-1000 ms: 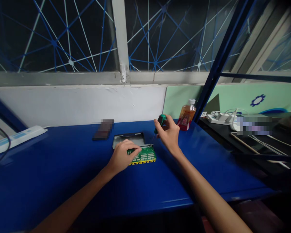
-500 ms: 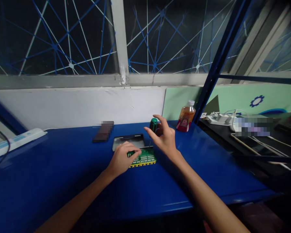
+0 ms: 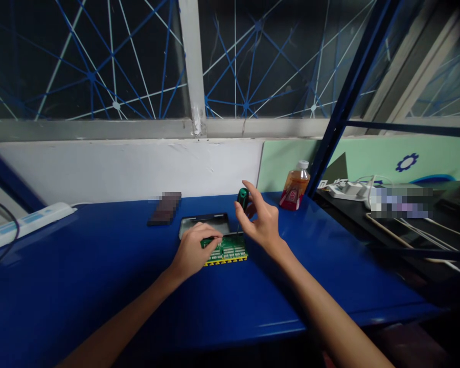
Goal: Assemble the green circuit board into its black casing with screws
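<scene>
A green circuit board (image 3: 233, 248) with rows of pale connectors and a yellow toothed front edge lies on the blue table. My left hand (image 3: 193, 250) rests over its left part, covering it. Thumb and fingertips are pinched together just above the board; what is between them, if anything, is too small to tell. A screwdriver (image 3: 243, 198) with a green and black handle stands upright, its thin shaft reaching the board's rear right part. My right hand (image 3: 261, 220) is around the handle, thumb and forefinger at its top. Behind the board sits an open black shallow case (image 3: 218, 223), partly hidden by my left hand.
A dark flat object (image 3: 165, 208), blurred out, lies behind to the left. A bottle of reddish drink (image 3: 295, 185) stands at the back right. A white power strip (image 3: 30, 225) lies far left. Beyond the blue rack post (image 3: 341, 107) are cables and another power strip.
My right thumb and forefinger have come closer together about the screwdriver's handle. My left hand keeps its pinch over the board. The whole view has shifted slightly.
</scene>
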`<action>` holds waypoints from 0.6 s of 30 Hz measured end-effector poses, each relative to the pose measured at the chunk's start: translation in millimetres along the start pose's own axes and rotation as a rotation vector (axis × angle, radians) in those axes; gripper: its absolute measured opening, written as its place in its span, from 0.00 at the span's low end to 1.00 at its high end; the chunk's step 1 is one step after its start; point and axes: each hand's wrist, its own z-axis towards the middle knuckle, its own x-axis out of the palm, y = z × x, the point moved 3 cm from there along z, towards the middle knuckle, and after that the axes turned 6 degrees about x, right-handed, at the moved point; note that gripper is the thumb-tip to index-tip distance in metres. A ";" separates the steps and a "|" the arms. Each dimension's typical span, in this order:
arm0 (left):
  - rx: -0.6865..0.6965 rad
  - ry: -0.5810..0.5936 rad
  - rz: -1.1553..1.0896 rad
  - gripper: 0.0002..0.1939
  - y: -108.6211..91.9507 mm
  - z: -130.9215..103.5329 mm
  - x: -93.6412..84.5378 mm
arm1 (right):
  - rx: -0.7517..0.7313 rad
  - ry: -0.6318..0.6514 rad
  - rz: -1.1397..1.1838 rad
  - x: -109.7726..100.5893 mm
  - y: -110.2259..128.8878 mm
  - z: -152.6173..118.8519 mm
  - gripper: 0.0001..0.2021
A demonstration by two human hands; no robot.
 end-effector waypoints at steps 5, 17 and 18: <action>0.001 -0.012 0.004 0.07 0.8 -1.0 -0.3 | -0.025 0.021 -0.025 0.6 0.5 0.4 0.24; -0.016 -0.023 -0.010 0.07 2.9 -1.5 -0.7 | -0.090 0.001 -0.024 1.5 1.3 0.2 0.23; -0.014 -0.025 -0.012 0.07 2.9 -1.8 -0.7 | -0.083 0.006 -0.017 1.6 1.0 0.1 0.24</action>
